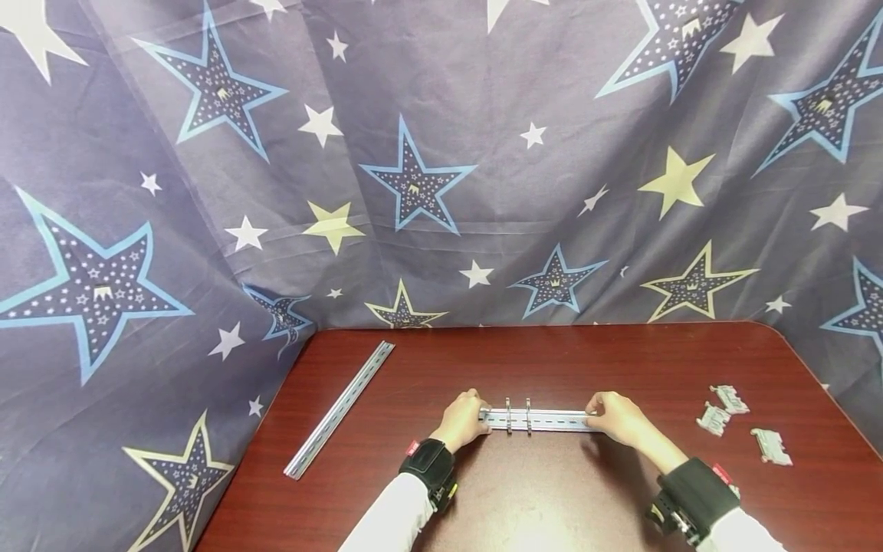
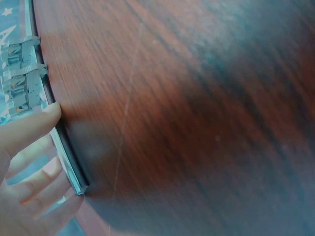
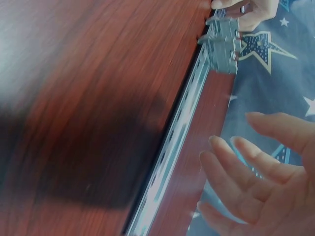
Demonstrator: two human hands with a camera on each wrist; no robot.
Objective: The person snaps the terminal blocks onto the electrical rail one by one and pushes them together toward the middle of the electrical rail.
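A slotted metal DIN rail (image 1: 562, 421) lies crosswise on the table in the head view. Two grey terminal blocks (image 3: 224, 51) stand side by side on it, left of its middle. My left hand (image 1: 464, 420) grips the rail's left end, the thumb (image 2: 51, 115) on the near edge and the other fingers behind. At the right end is my right hand (image 1: 616, 418). In the right wrist view its fingers (image 3: 236, 184) are spread and loosely bent, apart from the rail, with nothing in them.
A second, longer DIN rail (image 1: 339, 410) lies slanted on the table's left side. Loose terminal blocks (image 1: 771, 446) lie at the right, two of them close together. A star-patterned cloth (image 1: 441, 253) hangs behind the dark red table (image 1: 552, 360).
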